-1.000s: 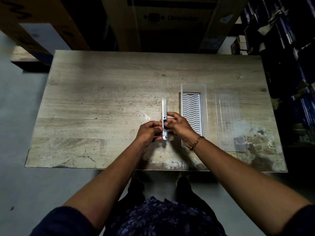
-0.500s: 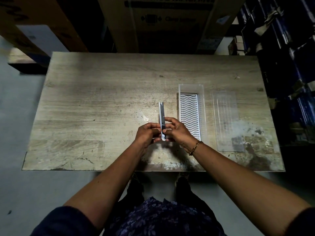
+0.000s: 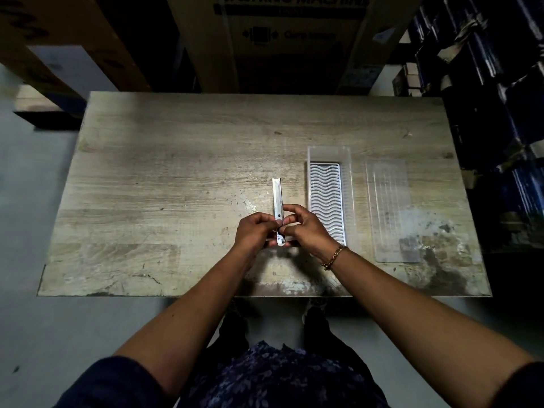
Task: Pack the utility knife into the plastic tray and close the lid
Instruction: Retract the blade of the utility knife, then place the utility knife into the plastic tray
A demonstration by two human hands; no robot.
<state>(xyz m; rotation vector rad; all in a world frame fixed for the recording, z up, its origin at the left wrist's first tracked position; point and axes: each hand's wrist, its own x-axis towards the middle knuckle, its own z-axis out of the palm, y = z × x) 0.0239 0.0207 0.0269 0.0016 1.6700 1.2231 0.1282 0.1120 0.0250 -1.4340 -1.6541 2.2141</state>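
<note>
A slim silver utility knife (image 3: 277, 198) points away from me above the middle of the wooden table (image 3: 176, 187). My left hand (image 3: 255, 231) and my right hand (image 3: 306, 229) both grip its near end, and their fingers hide that end. To the right of the knife lies a long clear plastic tray (image 3: 350, 172) with a white wavy insert (image 3: 326, 198) in it. The clear flat lid (image 3: 391, 210) rests on the table to the right of the tray, apart from it.
Large cardboard boxes (image 3: 282, 39) stand behind the table's far edge. Dark blue stacked goods (image 3: 500, 98) line the right side. The near table edge runs just in front of my body, with grey floor (image 3: 35, 334) to the left.
The knife has turned slightly in my hands, now showing its broad silver face instead of its dark narrow edge. Both hands stay at its near end.
</note>
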